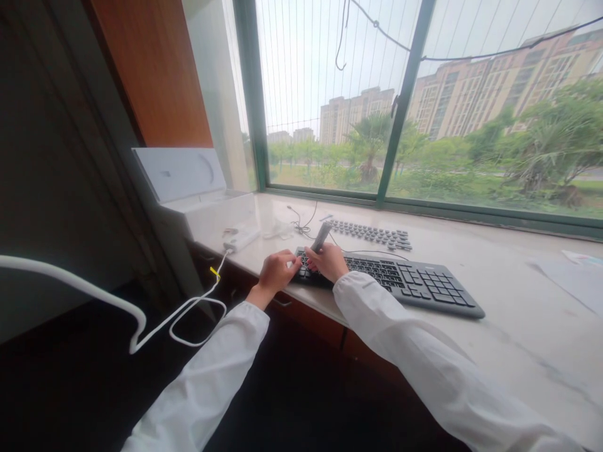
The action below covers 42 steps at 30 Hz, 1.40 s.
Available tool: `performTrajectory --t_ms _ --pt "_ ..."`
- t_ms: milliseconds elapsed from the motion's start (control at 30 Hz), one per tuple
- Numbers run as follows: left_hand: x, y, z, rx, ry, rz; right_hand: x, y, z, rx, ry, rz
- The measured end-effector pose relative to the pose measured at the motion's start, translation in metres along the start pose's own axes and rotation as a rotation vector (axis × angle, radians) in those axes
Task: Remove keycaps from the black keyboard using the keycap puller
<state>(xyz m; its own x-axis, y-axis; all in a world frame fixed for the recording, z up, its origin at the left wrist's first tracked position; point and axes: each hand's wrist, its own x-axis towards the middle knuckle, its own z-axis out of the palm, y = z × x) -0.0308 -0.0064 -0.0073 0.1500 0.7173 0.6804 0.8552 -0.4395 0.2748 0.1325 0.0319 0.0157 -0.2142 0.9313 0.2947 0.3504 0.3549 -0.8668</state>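
A black keyboard lies on the pale sill counter; across much of its left and middle part the keycaps are off, while caps remain on the number pad side. My left hand is closed at the keyboard's left end, thumb and fingers curled against its edge. Over the left keys, my right hand grips a grey flat-handled tool, held tilted upward; its lower end is hidden by the fingers. Loose dark keycaps stand in rows just behind the keyboard.
An open white box is at the left by the window. Near it lie a white power strip, crumpled clear plastic and a thin black cable. A white cord hangs left. Papers rest at the right.
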Motion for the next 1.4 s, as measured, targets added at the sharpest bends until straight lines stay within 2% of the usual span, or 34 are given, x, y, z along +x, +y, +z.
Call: performTrajectory --t_ms 867,1000,1233,1400 --pt "0.0005 0.0000 0.0000 0.118 -0.069 0.040 -0.0001 0.0026 0.0031 0.121 0.034 0.116" --pt "0.0003 0.0009 -0.0009 0.144 -0.074 0.031 -0.0001 0.0028 0.0043 0.098 0.014 0.078" --pt "0.0001 0.0031 -0.0031 0.178 -0.074 0.015 -0.0020 -0.0005 0.0037 -0.118 0.051 -0.095" --pt "0.0001 0.0036 -0.0032 0.186 -0.063 0.014 0.0002 0.0004 0.0022 -0.118 0.058 -0.078"
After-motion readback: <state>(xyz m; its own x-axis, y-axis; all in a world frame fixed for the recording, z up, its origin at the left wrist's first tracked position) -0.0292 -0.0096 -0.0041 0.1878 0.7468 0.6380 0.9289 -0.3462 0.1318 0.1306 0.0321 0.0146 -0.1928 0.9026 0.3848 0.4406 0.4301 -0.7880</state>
